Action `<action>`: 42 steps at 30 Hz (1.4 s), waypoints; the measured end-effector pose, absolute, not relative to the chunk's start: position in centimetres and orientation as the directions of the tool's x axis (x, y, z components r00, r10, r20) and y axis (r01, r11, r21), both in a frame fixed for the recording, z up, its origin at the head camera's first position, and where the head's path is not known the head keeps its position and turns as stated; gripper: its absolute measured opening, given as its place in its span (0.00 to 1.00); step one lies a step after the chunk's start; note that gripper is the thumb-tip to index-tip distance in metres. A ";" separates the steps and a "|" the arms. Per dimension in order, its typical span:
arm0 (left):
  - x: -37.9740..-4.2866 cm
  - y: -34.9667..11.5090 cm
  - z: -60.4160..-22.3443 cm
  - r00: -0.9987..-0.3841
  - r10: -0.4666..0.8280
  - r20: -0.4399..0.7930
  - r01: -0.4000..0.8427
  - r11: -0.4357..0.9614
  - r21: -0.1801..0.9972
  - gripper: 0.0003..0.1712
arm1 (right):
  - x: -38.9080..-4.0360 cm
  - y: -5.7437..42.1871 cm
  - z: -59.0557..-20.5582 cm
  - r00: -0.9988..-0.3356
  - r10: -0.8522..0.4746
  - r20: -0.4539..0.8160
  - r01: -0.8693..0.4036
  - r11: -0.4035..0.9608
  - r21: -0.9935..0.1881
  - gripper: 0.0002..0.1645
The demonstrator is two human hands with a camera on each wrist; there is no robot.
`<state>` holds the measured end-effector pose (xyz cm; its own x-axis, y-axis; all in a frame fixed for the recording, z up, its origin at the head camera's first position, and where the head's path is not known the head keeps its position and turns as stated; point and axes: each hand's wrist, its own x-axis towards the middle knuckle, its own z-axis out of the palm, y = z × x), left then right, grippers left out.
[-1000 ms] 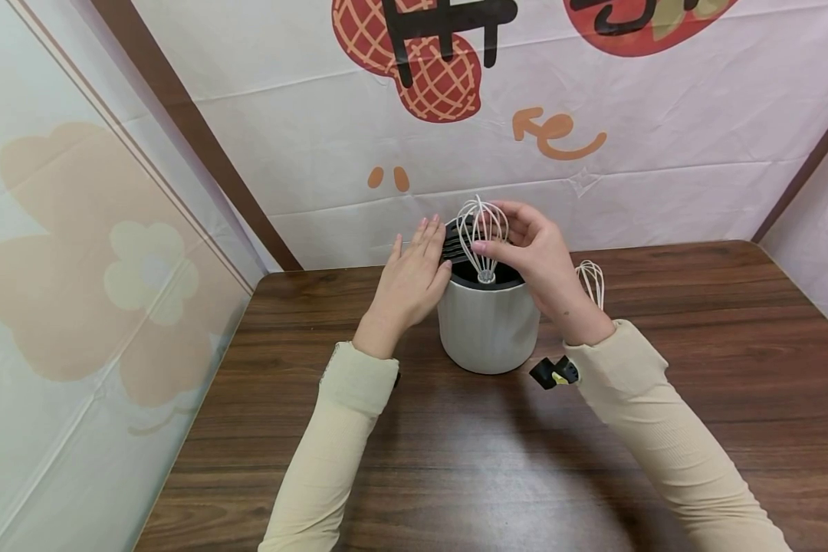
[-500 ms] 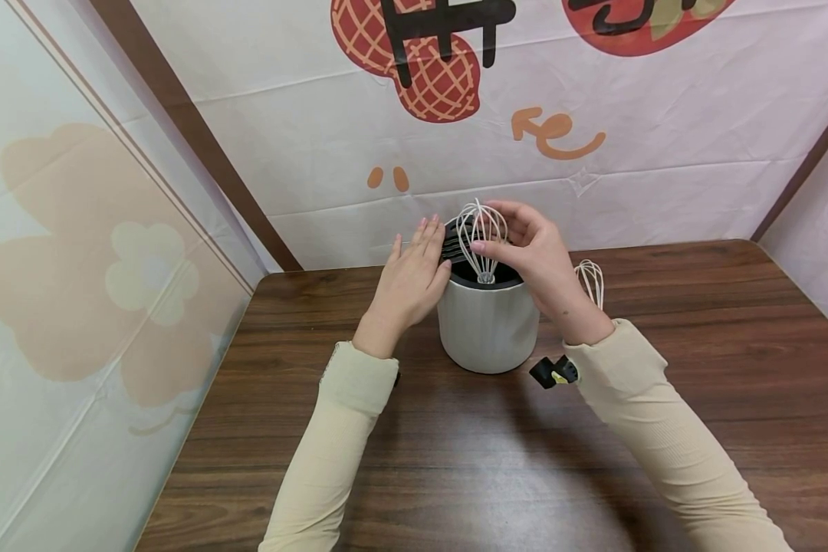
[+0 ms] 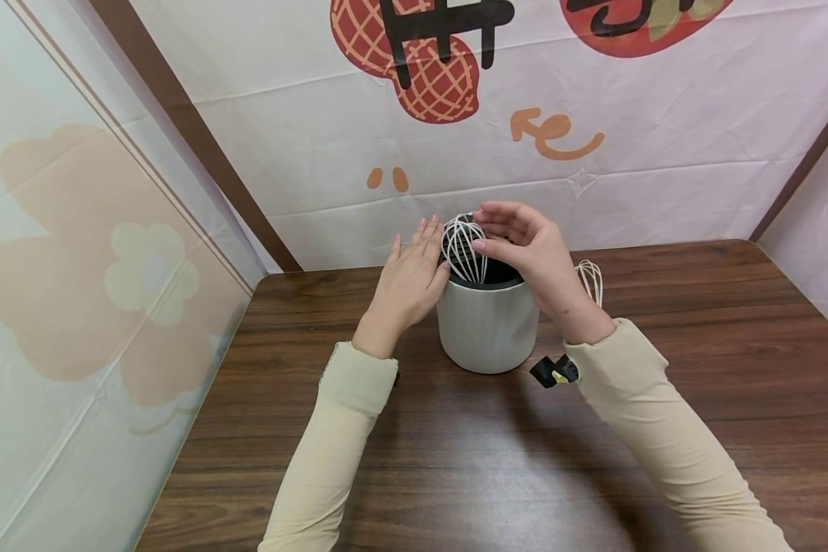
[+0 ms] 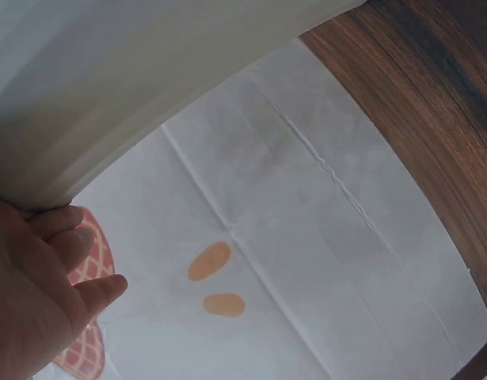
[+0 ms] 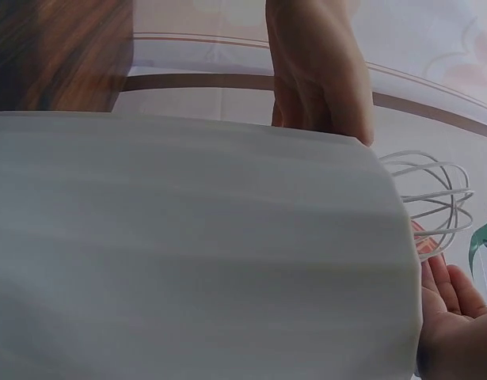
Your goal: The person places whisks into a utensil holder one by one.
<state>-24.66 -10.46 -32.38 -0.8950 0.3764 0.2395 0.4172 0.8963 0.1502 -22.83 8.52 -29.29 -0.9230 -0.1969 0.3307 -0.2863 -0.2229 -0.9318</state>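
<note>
A light-coloured ribbed utensil holder [image 3: 488, 330] with a black inner rim stands upright on the table. Inside it a white wire balloon whisk [image 3: 464, 249] leans left, its wire loops above the rim and its handle hidden. The left hand [image 3: 410, 280] rests with straight fingers against the holder's left side; in the left wrist view its fingers [image 4: 65, 237] touch the wall. Over the holder's right rim hovers the right hand [image 3: 531, 249], thumb and fingers loosely bent with a gap between them. Its thumb tip is close to the whisk's loops; whether they touch I cannot tell.
Part of a second wire whisk [image 3: 591, 281] shows behind the right wrist; the rest is hidden. A small black device [image 3: 553, 372] sits under the right cuff. The brown wooden table [image 3: 469, 460] meets a printed cloth backdrop [image 3: 317, 169] behind and a panel at left.
The right hand has let go of the whisk and its fingers have spread a little. The whisk has sunk lower and tipped left towards the left hand, which has stayed in place.
</note>
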 end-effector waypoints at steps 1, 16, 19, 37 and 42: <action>-24.7 -10.5 -32.4 -0.895 0.376 0.239 0.417 0.896 0.150 0.33 | -22.8 8.5 -29.3 -0.923 -0.197 0.332 -0.288 -0.220 -0.932 0.27; -24.7 -10.4 -32.5 -0.892 0.380 0.244 0.423 0.893 0.156 0.33 | -22.7 10.2 -29.8 -0.923 -0.174 0.343 -0.284 -0.293 -0.913 0.22; -24.7 -10.4 -32.5 -0.892 0.382 0.241 0.424 0.892 0.155 0.33 | -22.7 10.9 -29.9 -0.922 -0.163 0.351 -0.288 -0.316 -0.904 0.21; -25.0 -10.6 -32.6 -0.889 0.386 0.245 0.432 0.885 0.174 0.33 | -22.2 15.8 -30.8 -0.941 -0.062 0.332 -0.252 -0.523 -0.814 0.18; -25.3 -10.7 -32.5 -0.885 0.391 0.254 0.438 0.883 0.170 0.32 | -22.2 17.2 -31.5 -0.950 -0.051 0.307 -0.226 -0.564 -0.794 0.17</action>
